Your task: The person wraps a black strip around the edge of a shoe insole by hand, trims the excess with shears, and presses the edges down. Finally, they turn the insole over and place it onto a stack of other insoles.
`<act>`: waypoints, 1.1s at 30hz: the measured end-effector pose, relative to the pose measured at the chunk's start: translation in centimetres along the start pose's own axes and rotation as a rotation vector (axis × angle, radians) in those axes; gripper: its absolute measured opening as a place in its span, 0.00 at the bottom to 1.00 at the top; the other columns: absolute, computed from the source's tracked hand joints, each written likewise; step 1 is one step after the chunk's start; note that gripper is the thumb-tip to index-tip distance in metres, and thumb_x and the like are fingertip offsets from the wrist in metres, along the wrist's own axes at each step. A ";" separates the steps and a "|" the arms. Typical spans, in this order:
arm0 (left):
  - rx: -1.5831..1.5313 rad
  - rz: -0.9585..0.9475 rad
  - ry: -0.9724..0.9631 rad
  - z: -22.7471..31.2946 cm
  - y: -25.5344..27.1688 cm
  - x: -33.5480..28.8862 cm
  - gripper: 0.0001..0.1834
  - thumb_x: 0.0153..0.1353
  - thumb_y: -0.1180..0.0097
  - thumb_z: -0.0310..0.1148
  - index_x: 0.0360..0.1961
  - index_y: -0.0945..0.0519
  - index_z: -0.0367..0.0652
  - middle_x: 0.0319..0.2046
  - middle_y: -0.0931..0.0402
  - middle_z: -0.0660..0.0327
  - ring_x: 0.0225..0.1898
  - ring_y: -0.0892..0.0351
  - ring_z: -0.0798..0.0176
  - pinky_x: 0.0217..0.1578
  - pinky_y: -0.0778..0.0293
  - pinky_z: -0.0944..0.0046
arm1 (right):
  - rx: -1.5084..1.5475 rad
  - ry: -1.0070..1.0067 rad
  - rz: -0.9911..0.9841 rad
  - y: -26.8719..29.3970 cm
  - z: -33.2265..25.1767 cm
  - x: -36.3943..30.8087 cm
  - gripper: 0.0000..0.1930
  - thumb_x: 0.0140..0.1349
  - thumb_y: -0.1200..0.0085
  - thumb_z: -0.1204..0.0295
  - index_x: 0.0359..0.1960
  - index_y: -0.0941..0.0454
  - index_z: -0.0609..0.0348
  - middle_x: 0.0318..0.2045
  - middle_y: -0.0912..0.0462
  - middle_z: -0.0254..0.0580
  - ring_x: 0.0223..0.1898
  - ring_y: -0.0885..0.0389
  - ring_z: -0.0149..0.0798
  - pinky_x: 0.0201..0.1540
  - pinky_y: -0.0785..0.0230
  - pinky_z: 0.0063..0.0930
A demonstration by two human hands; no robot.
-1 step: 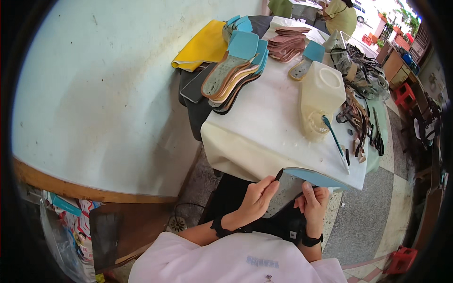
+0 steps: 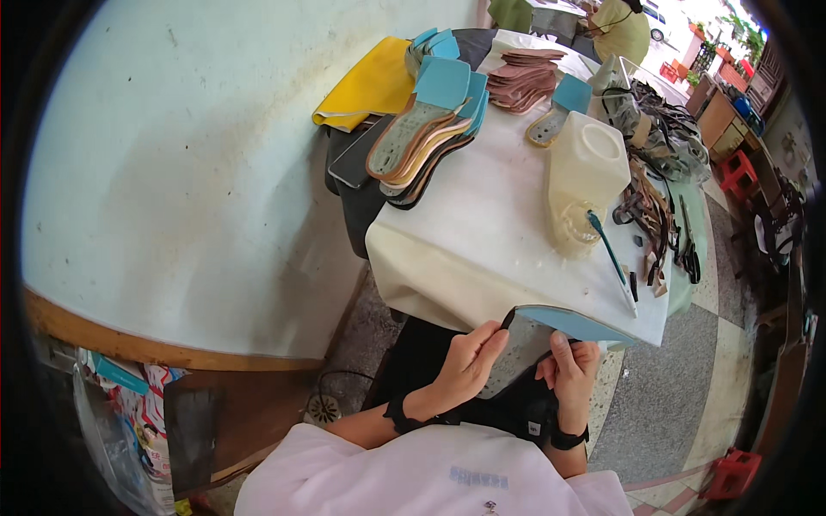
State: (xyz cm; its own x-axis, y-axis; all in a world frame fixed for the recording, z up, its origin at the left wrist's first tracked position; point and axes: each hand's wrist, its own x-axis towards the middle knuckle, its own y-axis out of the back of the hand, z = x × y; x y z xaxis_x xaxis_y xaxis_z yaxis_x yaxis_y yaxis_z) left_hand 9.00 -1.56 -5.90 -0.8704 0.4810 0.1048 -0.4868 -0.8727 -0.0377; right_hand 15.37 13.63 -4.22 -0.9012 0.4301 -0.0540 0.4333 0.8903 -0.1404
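Over the table's near edge I hold a shoe insole (image 2: 578, 322), its light blue face showing and a thin dark strip along its rim. My left hand (image 2: 467, 359) is closed at the left end, pinching the dark edging between thumb and fingers. Closed at the lower edge, my right hand (image 2: 570, 371) grips the same insole with the thumb on top. The palms and part of the underside are hidden. On the white-covered table (image 2: 482, 232) lies a fanned stack of insoles (image 2: 404, 142) with blue heel parts. One more insole (image 2: 545, 129) rests by a plastic jug.
The cut-open plastic jug (image 2: 594, 163) has a blue-tipped brush (image 2: 607, 245) leaning from it. Brown pieces (image 2: 525, 77), a yellow sheet (image 2: 366, 82), dark strap scraps (image 2: 658, 129) and scissors (image 2: 688, 241) lie around. A wall (image 2: 172, 172) stands left; another person (image 2: 621, 34) sits beyond.
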 end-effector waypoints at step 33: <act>-0.383 -0.128 0.262 3.3 4.4 1.6 0.15 0.61 0.63 0.21 0.46 0.30 0.23 0.35 0.23 0.48 0.28 0.18 0.51 0.30 0.19 0.59 | 0.069 0.253 0.092 4.0 -1.4 6.3 0.20 0.69 0.62 0.60 0.39 0.27 0.67 0.16 0.30 0.35 0.14 0.33 0.27 0.17 0.38 0.18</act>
State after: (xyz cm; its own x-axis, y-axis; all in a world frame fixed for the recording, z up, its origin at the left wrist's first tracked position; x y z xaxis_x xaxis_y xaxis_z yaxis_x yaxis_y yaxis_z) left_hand 5.76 -4.89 -2.63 -0.7671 0.6303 -0.1197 -0.5404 -0.7354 -0.4089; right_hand 11.46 20.08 -3.69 -0.8229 0.5398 0.1776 0.5032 0.8374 -0.2136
